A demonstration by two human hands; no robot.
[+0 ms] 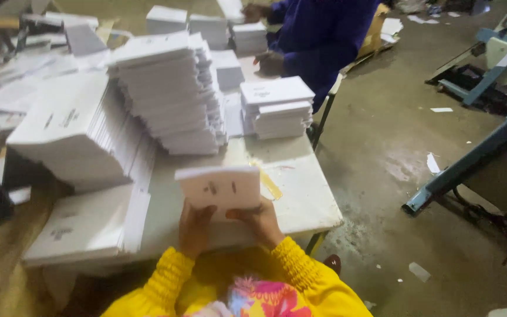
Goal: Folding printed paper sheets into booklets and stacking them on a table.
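**Booklets everywhere, one bundle in hand, lots stacked already**

Stacks of thin white paper booklets covered most of the white rectangular table (300,194) when this was taken. Both hands were up at the near edge, gripping one small bundle of white paper booklets (218,185) held upright above the table: left hand (195,226) closed around the lower left corner, right hand (260,222) closed on the lower right with the thumb across the front. Yellow knit sleeves (291,267) showed at the wrists.

As for progress, I'd guess a good chunk was done. A tall leaning pile of white booklets (168,94) sat in the middle, a bulky slumped white stack (68,132) to its left, a flat low stack (83,226) at the near left, and a neat short stack (277,108) to the right. Loose sheets (13,97) still lay spread at the far left, so probably more was left to gather.

A person in a dark blue top (318,35) worked at the far end with more small stacks. A blue metal machine frame (476,152) stood on the concrete floor (382,147) to the right, with paper scraps around.
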